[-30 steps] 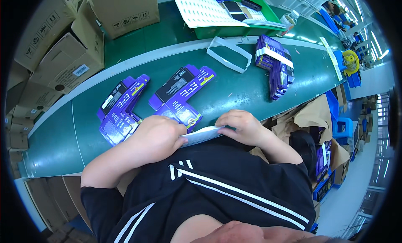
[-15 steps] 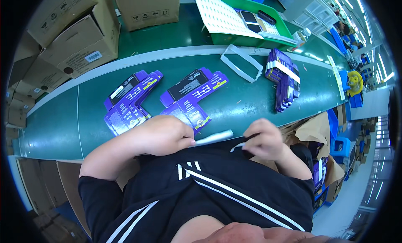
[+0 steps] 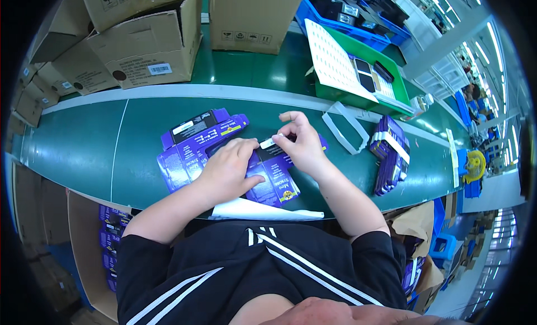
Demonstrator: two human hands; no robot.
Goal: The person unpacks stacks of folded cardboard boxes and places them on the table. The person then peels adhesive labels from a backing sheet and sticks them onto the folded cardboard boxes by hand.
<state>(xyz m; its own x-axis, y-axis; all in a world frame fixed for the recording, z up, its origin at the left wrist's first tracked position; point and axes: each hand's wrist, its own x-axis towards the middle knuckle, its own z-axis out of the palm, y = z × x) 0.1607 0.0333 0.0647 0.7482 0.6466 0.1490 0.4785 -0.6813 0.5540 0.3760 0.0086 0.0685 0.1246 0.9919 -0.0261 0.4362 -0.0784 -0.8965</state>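
Two flat purple-and-black cartons lie side by side on the green bench. My left hand [image 3: 229, 165] rests palm down across the near carton [image 3: 274, 182] and the edge of its neighbour, fingers stretched out. At the black panel of the near carton, my right hand [image 3: 302, 143] pinches a small white sticker [image 3: 268, 142] between thumb and finger. The sticker lies against the panel; how much of it is stuck cannot be seen. The left carton [image 3: 179, 157] carries a white sticker on its black panel. A white sheet [image 3: 257, 211] lies at the bench edge before my body.
A strapped stack of purple cartons [image 3: 390, 157] stands right, beside a loose white band [image 3: 345, 128]. Behind are a green tray [image 3: 335, 93] with phones and a sticker sheet, and brown boxes [image 3: 251, 23]. An open box [image 3: 92, 258] below left holds purple cartons.
Both hands have moved from near my body onto the right-hand carton. The white sheet has left my left hand and lies at the bench edge. A white sticker now shows at the black panel.
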